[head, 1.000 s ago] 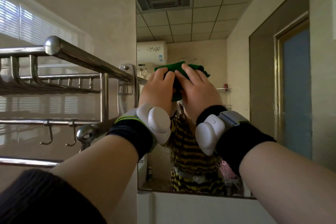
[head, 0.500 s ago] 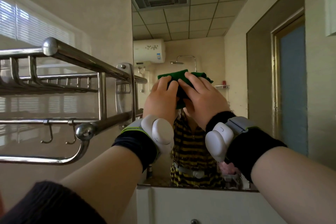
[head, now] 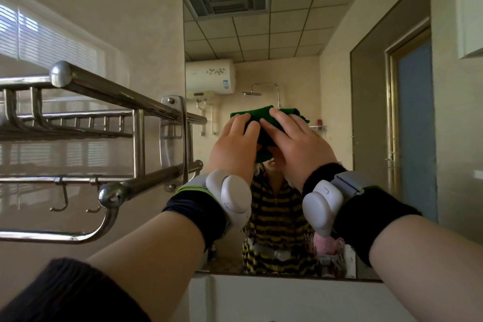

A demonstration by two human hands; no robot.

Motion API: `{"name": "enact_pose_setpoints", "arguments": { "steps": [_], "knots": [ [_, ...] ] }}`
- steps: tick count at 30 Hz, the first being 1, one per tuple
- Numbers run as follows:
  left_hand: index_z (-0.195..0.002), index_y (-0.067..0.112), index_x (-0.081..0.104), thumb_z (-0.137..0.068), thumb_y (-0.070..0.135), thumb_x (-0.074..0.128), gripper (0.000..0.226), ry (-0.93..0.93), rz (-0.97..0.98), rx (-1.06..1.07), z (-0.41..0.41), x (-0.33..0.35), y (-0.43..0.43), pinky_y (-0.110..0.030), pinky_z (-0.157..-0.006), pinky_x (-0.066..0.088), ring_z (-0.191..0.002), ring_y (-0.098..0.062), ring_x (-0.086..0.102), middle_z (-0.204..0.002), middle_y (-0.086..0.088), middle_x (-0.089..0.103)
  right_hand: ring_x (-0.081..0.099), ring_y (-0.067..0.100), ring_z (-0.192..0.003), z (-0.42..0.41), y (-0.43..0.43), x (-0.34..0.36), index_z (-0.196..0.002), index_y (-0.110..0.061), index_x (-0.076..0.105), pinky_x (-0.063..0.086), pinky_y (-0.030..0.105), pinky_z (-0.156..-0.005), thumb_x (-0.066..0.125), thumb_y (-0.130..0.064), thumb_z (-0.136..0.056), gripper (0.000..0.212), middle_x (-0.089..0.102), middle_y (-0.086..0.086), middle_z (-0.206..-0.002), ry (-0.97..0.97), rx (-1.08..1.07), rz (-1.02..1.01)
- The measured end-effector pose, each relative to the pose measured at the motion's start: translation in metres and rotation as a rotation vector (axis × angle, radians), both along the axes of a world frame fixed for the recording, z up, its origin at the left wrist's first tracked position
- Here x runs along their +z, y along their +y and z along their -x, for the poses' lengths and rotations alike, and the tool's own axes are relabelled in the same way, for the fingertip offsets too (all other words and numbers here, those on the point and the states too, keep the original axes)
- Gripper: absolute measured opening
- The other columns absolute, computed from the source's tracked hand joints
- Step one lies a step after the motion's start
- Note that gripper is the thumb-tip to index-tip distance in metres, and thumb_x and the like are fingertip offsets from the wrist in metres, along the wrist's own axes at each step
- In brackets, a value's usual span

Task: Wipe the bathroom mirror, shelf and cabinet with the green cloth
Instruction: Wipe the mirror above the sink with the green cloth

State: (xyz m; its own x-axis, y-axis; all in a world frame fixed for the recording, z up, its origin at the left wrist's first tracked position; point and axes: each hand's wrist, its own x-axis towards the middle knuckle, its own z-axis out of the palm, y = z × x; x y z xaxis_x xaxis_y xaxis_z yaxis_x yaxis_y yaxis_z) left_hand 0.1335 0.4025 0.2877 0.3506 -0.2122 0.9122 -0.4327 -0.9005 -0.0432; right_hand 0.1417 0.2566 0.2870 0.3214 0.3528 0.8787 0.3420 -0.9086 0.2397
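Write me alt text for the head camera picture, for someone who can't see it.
The left hand and right hand press a green cloth flat against the bathroom mirror. A steel towel rack is mounted on the wall to its left.

Towel rack left of mirror

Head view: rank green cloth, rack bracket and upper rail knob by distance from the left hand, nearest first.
1. green cloth: pressed under the left hand against the mirror.
2. rack bracket: on the wall just left of the hand, beside the mirror's edge.
3. upper rail knob: far left, at the rail's end towards the camera.
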Motion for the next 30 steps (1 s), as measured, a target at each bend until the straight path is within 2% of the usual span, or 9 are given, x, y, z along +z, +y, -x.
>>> {"name": "enact_pose_setpoints", "arguments": {
  "steps": [3,7,16,23,30],
  "knots": [
    [-0.120,0.009,0.050,-0.090,0.013,0.053,0.030,-0.027,0.002,-0.010,0.000,0.012,-0.013,-0.028,-0.087,0.040,-0.128,-0.021,0.034,-0.138,-0.003,0.040,0.030,0.027,-0.131,0.000,-0.010,0.007,-0.141,-0.018,0.037,0.038,0.041,-0.099,0.050,-0.016,-0.088,0.054,0.030,0.006,-0.149,-0.035,-0.006,-0.023],
    [-0.119,0.009,0.051,-0.090,0.014,0.052,0.029,-0.071,-0.005,-0.013,0.001,0.023,-0.031,-0.026,-0.078,0.038,-0.124,-0.022,0.039,-0.135,-0.004,0.044,0.035,0.029,-0.128,0.002,-0.024,0.017,-0.139,-0.016,0.040,0.043,0.041,-0.093,0.052,-0.014,-0.084,0.057,0.033,0.008,-0.147,-0.058,-0.015,-0.052],
    [-0.121,0.008,0.052,-0.093,0.012,0.049,0.028,-0.064,-0.008,-0.003,0.001,0.021,-0.030,-0.031,-0.086,0.042,-0.127,-0.025,0.038,-0.138,-0.006,0.042,0.031,0.027,-0.130,0.001,-0.019,0.011,-0.140,-0.019,0.039,0.036,0.038,-0.102,0.049,-0.015,-0.090,0.051,0.030,0.004,-0.149,-0.076,0.013,-0.124],
    [-0.122,0.009,0.053,-0.092,0.012,0.051,0.029,-0.046,0.004,-0.006,0.004,0.006,-0.037,-0.030,-0.084,0.042,-0.129,-0.023,0.037,-0.139,-0.005,0.043,0.038,0.030,-0.127,0.004,-0.026,-0.006,-0.137,-0.016,0.044,0.041,0.043,-0.099,0.056,-0.013,-0.089,0.050,0.036,0.007,-0.146,-0.078,0.018,-0.132],
    [-0.121,0.007,0.054,-0.091,0.012,0.053,0.031,-0.030,-0.011,-0.026,0.006,0.000,-0.042,-0.030,-0.087,0.042,-0.129,-0.025,0.037,-0.138,-0.007,0.044,0.036,0.030,-0.128,0.009,-0.034,-0.009,-0.138,-0.016,0.042,0.039,0.041,-0.100,0.058,-0.015,-0.088,0.053,0.035,0.007,-0.146,-0.039,-0.023,-0.081]
  ]
}}
